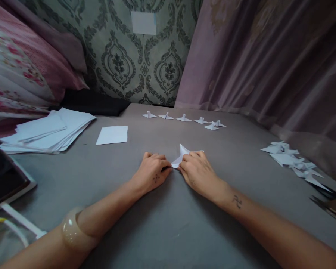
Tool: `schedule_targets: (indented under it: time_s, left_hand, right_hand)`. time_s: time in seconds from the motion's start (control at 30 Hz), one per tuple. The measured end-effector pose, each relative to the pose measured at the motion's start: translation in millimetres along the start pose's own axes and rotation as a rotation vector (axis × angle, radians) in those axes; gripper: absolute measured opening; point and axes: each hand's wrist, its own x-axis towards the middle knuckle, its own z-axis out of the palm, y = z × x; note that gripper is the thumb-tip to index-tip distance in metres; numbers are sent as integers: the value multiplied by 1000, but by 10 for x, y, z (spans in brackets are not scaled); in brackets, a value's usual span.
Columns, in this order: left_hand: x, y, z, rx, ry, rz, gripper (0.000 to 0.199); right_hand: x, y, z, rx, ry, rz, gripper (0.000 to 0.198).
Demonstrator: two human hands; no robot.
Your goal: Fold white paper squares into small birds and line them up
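Observation:
Between my hands is a partly folded piece of white paper [182,154], with one pointed corner sticking up and another tip showing past my right knuckles. My left hand [154,169] pinches its near left end between thumb and fingers. Curled over the paper's right side, my right hand [198,170] grips it and hides much of the folding. Beyond them, several small folded paper figures [183,117] stand in a row on the grey tabletop [145,228]. A flat white paper square [112,135] lies to the left of the hands.
At the left is a stack of white sheets [49,130], with a black folded cloth [98,101] behind it. A phone-like device [5,179] and white cables [22,220] are near left. Folded paper pieces [292,158] are heaped at right, near scissors [329,209]. Curtains [240,63] hang alongside.

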Motion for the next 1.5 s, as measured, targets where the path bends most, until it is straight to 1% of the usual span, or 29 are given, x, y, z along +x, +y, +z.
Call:
schedule_targets:
  time_s: [0.1,0.2,0.47,0.83,1.03,1.1,1.3,1.4,1.5]
  left_hand:
    - [24,-31,13,-76,-1,-51,14]
    - [44,-39,3,-120,-15,-83,15]
    - [99,-6,-40,-99,-69,-117,24]
    - [169,50,-39,-108,-106,-199,22]
    - [199,70,-50,-121,-123,-247,22]
    - [207,68,-48,-138,-133,-284,20]
    - [243,87,-86,-238,-166,-471,13]
    - [252,69,-82,-331,-130,-554,10]
    - [224,24,-48,-412,-37,-564,18]
  right_hand:
    - [63,12,-65,51,-84,66,25]
    - [137,4,-144,52,-164,115,24]
    - [307,-34,-311,-7,-366,182,27]
    - [423,2,-357,3,-458,234,24]
    - [500,37,-366,20,-502,230,25]
    - [527,45,-372,24,-525,227,25]
    - [624,56,-415,40,-614,236,25]
    - [668,66,-440,56,-673,239,27]
    - [691,66,-460,70,-711,244,30]
